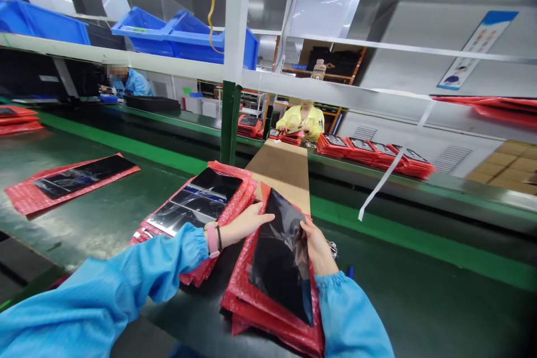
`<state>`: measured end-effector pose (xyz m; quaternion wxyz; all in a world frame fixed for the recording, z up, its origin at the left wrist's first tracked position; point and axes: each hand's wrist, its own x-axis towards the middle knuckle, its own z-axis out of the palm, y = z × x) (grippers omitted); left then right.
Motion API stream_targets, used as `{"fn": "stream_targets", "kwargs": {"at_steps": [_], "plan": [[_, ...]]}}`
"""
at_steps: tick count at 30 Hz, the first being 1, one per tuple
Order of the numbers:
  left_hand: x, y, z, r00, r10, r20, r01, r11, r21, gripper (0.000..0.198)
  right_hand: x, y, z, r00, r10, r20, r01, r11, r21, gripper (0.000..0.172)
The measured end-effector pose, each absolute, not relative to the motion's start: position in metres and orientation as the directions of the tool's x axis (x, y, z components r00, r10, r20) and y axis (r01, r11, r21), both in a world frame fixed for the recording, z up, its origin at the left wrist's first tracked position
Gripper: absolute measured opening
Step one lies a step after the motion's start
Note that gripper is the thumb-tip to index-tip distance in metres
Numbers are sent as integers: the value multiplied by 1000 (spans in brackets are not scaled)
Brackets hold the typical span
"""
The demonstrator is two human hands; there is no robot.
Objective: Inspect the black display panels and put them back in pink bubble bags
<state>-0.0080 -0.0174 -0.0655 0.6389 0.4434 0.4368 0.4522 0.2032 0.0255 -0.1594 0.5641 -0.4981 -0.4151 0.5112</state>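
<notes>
Two hands (320,248) are clamped on a dark panel (277,263) (red bubble-wrap pouches (272,324) beneath).

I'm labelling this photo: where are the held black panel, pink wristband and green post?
Black panel (279,265), head view: its middle.
Pink wristband (212,239), head view: its strap.
Green post (229,123), head view: its front.

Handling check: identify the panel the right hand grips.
The dark panel over the nearest red stack; the right hand pinches its edge, touching no other panel.
</notes>
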Motion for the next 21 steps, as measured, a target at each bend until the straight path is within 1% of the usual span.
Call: {"fn": "stream_targets", "kwargs": {"at_steps": [2,4,7,8,10,12,14,17,19,21], "plan": [[-9,-19,-66,171,979,-112,-186,144,972,23,198,18,-153,161,987,7,-143,30,-989,29],[-19,-20,-64,165,981,-99,-179,128,976,25,201,8,-147,201,978,63,-103,85,-991,30],[-53,-15,-56,168,981,-95,-180,126,976,29,228,-8,-140,318,938,140,5,146,-989,35],[-69,-11,-51,160,983,-93,-182,122,976,32,241,-12,-141,377,914,153,51,144,-988,37],[-103,-1,-43,121,990,-79,-193,101,976,41,268,-17,-146,454,880,138,127,89,-988,37],[-137,11,-38,79,994,-70,-205,85,975,50,289,-17,-156,451,888,87,175,7,-984,29],[-164,22,-38,50,996,-74,-208,83,975,56,300,-13,-167,408,912,37,213,-55,-976,23],[-191,32,-44,52,993,-105,-181,113,977,62,304,-6,-179,347,938,8,261,-88,-961,23],[-201,34,-48,64,989,-134,-143,142,979,58,303,-4,-182,328,944,15,286,-84,-954,23],[-207,35,-51,75,985,-155,-102,162,982,49,301,-5,-181,329,944,30,302,-75,-950,22]]}}
